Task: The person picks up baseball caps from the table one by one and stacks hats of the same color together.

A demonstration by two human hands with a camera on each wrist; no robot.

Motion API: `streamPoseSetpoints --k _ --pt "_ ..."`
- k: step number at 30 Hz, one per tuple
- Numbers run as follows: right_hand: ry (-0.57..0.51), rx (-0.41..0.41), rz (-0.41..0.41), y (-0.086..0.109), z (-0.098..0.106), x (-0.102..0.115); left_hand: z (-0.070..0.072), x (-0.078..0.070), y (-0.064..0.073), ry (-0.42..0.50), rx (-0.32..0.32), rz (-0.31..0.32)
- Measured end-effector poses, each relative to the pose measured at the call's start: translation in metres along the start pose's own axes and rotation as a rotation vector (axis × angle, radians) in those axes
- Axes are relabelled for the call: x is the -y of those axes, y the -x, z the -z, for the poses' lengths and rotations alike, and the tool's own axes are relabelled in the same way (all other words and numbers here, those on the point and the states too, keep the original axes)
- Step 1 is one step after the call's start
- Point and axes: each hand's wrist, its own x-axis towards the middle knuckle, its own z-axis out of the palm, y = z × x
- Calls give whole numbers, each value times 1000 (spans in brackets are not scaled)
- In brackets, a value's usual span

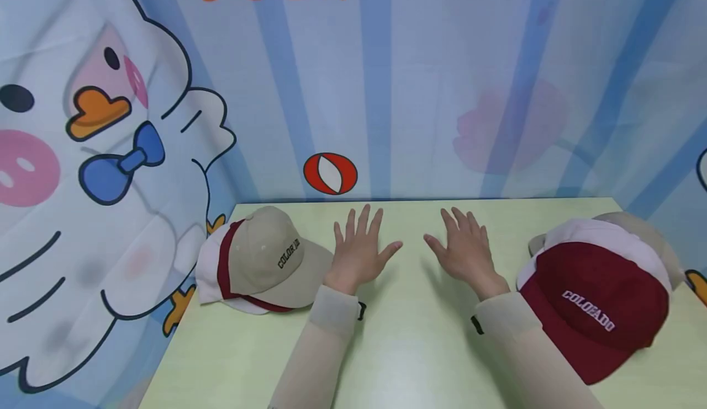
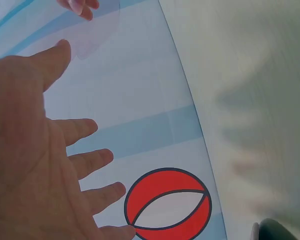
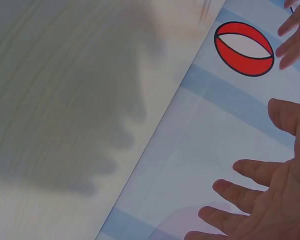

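Observation:
My left hand (image 1: pixel 359 254) is held over the table with its fingers spread and straight, nothing in it. Close to its left side lies a beige cap (image 1: pixel 264 252) lettered in black, with maroon and white caps showing behind it. Above the table's middle my right hand (image 1: pixel 464 250) also has extended, spread fingers and holds nothing. On the right, a maroon cap (image 1: pixel 604 292) with white lettering and a white upper part rests near the right forearm; a beige cap (image 1: pixel 643 237) shows partly behind it. Both wrist views show bare palms and shadows on the table.
The pale table (image 1: pixel 397 360) meets a printed cloth backdrop (image 1: pixel 420 89) at its far edge. A large cartoon duck (image 1: pixel 182 212) covers the left side of the cloth, and a red-and-white ball (image 1: pixel 330 174) is printed just above the table edge.

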Motion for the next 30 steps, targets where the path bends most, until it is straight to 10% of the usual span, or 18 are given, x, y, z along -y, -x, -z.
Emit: streamPoseSetpoints --k 8,22,30 --pt "-104 23 15 3 -7 20 4 6 7 -39 3 30" --pt "-734 232 -183 11 -43 72 37 19 27 -50 6 128" --pt "-1121 383 -238 14 -61 98 66 50 43 -51 -66 237"
